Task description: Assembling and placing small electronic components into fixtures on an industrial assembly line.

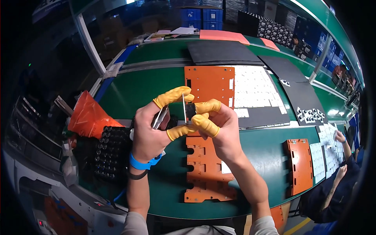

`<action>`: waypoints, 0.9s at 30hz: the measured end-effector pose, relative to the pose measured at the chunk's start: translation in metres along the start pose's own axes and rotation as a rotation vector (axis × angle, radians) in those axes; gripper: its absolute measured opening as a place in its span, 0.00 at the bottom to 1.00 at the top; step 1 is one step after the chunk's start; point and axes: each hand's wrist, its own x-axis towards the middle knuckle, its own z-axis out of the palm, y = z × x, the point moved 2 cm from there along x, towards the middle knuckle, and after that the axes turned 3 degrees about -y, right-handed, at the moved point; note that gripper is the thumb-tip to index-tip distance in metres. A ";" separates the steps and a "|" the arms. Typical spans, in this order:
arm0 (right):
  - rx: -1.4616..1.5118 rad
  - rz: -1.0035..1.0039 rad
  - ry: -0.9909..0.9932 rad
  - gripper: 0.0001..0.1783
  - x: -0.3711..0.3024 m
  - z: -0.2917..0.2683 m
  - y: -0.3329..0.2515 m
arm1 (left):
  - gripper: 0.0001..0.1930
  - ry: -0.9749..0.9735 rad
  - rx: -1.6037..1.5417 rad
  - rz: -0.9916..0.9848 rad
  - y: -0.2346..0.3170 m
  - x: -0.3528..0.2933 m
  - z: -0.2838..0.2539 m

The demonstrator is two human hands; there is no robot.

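Note:
My left hand, in yellow finger cots with a blue band at the wrist, grips a thin pale plate edge-on between fingertips and thumb. A shiny flat metal piece shows against its palm. My right hand, also in yellow finger cots, pinches a small black block against the plate's right face. Whether the block is joined to the plate, I cannot tell. Beneath my hands, an orange metal panel with cutouts lies on the green table. Another flat orange panel lies beyond them.
Rows of black cylindrical parts stand at left, near an orange bag. White label sheets and black boards lie at the back. Small parts sit on a board at right. A co-worker's hand is at far right.

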 end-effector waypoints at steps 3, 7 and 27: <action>-0.048 -0.005 -0.007 0.12 0.001 0.000 -0.001 | 0.36 0.025 0.020 0.037 0.001 0.000 0.000; -0.087 0.074 0.009 0.12 0.003 -0.003 -0.003 | 0.35 0.048 0.094 0.005 0.004 0.002 0.002; -0.193 0.065 0.021 0.10 0.008 -0.009 0.000 | 0.32 -0.065 -0.091 -0.118 -0.001 0.002 0.005</action>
